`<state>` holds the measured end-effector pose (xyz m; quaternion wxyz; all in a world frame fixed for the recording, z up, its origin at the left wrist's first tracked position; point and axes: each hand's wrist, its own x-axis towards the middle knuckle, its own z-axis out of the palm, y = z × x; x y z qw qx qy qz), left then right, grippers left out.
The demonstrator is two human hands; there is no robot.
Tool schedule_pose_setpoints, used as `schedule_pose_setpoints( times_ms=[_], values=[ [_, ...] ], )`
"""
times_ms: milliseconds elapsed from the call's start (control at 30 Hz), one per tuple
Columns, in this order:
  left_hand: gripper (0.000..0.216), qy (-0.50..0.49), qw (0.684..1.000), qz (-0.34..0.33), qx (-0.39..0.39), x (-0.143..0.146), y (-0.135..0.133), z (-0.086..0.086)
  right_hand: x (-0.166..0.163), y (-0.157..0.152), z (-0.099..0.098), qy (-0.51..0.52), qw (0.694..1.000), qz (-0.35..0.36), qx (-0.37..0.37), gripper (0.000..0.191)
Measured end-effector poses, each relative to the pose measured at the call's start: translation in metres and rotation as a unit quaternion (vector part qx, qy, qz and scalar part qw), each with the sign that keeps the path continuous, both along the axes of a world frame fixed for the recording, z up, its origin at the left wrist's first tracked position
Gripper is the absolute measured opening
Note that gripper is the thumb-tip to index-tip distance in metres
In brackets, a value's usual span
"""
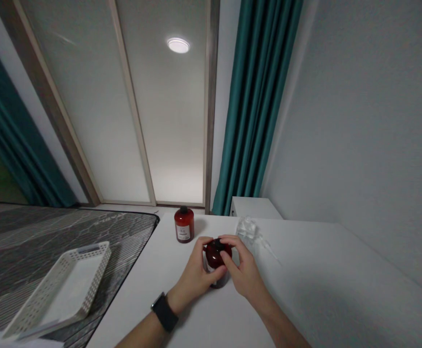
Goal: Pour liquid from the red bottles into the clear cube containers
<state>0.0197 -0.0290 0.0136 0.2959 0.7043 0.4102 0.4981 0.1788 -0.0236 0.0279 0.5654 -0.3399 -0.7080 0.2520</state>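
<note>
A dark red bottle (215, 258) with a black neck and a pale label stands upright on the white table (141, 295), between my two hands. My left hand (200, 270) is wrapped round its left side, thumb across the front. From the right, my right hand (242, 268) has its fingers and thumb closed about the bottle's shoulder and black top. My fingers partly hide the label and the cap. A second red bottle (184, 225), with a black cap and a white label, stands upright farther back and to the left.
A clear, crumpled plastic piece (247, 228) lies behind my right hand. At the left, a white perforated basket (104, 270) rests on a grey striped surface (123, 232). A white cabinet (256, 208), teal curtains (259, 106) and frosted sliding doors (174, 130) stand beyond the table.
</note>
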Motion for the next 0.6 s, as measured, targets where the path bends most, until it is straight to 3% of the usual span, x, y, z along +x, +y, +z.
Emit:
schedule_pose_setpoints(
  times_ms=[600],
  values=[
    [0.053,-0.006,1.0,0.001,0.003,-0.0001,0.0001,0.0007,0.0002,-0.0017,-0.0001,-0.02,1.0,-0.023,-0.004,0.037]
  ],
)
